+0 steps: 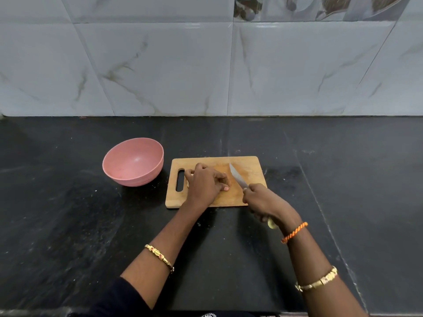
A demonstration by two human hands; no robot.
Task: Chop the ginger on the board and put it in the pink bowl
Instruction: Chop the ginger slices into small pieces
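Black speckled stone table [68,225]. Rectangular wooden cutting board [249,165], slot handle at 9 o'clock; matte pink bowl [134,162] beside it. Left hand [203,183] curls over pale ginger [188,183], mostly hidden. Right hand [263,200] grips steel knife [238,178].

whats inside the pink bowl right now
The round pink plastic bowl shows only its bare pink inside, no ginger pieces. Nothing covers the bowl, though its near inner wall is hidden by the rim.

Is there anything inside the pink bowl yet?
Empty. The pink bowl sits upright on the black counter, left of the chopping board, and its inside shows only bare pink, with no ginger pieces in it.
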